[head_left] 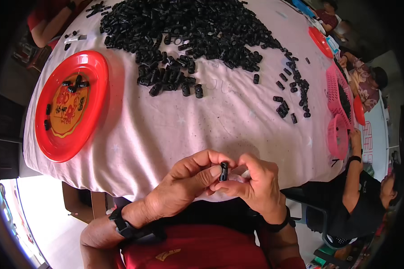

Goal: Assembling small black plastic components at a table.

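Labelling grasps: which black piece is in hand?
The black piece pinched by the left hand; other visible pieces lie apart, mostly on the pink cloth.

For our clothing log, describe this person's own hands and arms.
The left hand and right hand wear no gloves. A black strap with a chunky block circles the left wrist, a black band the right. The forearms are bare; the shirt is red.

The small black piece (223, 172) is short and shiny, like a tiny tube. It stands almost straight up, pinched in the left fingers (206, 176), a bit below the frame's middle.
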`<state>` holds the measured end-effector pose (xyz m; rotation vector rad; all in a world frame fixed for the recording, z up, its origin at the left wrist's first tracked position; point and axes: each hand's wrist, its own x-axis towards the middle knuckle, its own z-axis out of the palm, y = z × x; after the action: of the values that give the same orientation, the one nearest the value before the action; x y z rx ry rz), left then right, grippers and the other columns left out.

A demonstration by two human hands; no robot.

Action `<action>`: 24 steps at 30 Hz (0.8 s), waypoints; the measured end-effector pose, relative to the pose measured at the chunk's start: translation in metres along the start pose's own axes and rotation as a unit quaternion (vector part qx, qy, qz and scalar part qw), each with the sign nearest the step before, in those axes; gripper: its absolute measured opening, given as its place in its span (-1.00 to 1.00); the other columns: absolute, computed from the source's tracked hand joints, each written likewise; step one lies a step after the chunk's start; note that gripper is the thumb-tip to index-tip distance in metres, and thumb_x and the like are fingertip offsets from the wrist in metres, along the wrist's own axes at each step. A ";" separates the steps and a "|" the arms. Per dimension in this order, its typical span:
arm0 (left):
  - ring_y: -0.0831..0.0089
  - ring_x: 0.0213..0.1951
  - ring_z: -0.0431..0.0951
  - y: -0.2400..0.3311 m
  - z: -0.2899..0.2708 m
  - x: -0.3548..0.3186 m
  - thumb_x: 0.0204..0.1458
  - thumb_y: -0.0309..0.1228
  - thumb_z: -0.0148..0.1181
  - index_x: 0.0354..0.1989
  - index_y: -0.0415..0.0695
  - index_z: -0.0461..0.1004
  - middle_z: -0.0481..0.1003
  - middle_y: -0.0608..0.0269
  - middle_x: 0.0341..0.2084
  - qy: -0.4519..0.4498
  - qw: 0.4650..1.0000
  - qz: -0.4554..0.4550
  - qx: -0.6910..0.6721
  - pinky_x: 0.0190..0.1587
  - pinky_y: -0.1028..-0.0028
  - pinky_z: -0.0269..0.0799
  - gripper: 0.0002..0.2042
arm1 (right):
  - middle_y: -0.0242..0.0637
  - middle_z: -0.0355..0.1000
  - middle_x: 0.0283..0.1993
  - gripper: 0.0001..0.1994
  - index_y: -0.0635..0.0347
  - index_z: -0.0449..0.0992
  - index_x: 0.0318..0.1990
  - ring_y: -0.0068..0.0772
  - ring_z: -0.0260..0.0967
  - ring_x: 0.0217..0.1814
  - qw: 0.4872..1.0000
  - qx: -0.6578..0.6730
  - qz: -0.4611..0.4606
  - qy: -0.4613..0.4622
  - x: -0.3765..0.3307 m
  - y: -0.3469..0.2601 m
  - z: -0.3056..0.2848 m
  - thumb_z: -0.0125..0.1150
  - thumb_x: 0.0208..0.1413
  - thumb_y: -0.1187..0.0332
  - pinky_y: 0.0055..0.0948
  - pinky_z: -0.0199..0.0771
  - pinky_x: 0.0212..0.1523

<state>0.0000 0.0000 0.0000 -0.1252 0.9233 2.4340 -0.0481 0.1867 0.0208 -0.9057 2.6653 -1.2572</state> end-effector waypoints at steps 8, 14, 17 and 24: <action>0.78 -0.40 0.27 -0.005 0.000 0.000 0.27 -0.30 -0.02 0.08 -0.12 0.39 0.41 0.52 -0.34 -0.013 1.000 0.001 0.001 -0.33 0.73 0.21 -0.72 | -0.29 0.29 -0.70 -0.45 0.18 0.34 -0.53 -0.31 0.31 -0.71 0.997 -0.065 -0.026 -0.013 -0.001 0.000 -0.001 0.40 -0.21 -0.15 -0.37 0.28 -0.68; 0.79 -0.39 0.29 -0.002 0.001 0.000 0.27 -0.30 -0.02 0.09 -0.12 0.39 0.43 0.51 -0.30 -0.008 1.000 -0.006 0.003 -0.32 0.73 0.25 -0.71 | -0.25 0.46 -0.60 -0.49 0.24 0.40 -0.49 -0.34 0.50 -0.58 0.995 -0.098 -0.016 -0.033 0.000 -0.007 -0.004 0.42 -0.17 -0.08 -0.46 0.43 -0.59; 0.79 -0.38 0.29 -0.002 0.001 0.000 0.27 -0.30 -0.02 0.09 -0.13 0.39 0.44 0.51 -0.29 0.002 1.000 -0.014 -0.001 -0.31 0.73 0.26 -0.71 | -0.24 0.47 -0.60 -0.49 0.24 0.40 -0.49 -0.31 0.51 -0.57 0.993 -0.110 -0.024 -0.028 0.000 -0.008 -0.004 0.42 -0.17 -0.08 -0.45 0.44 -0.58; 0.62 -0.19 0.46 -0.003 -0.004 0.001 0.25 -0.39 0.00 0.04 -0.18 0.39 0.46 0.32 -0.10 -0.011 1.000 -0.015 -0.023 -0.08 0.54 0.44 -0.76 | -0.25 0.46 -0.61 -0.47 0.23 0.40 -0.51 -0.29 0.50 -0.57 0.991 -0.129 -0.025 -0.026 0.000 -0.007 -0.004 0.39 -0.18 -0.12 -0.43 0.44 -0.58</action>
<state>0.0003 -0.0005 -0.0047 -0.1262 0.8510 2.4245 -0.0460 0.1855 0.0287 -1.0262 2.8246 -0.8943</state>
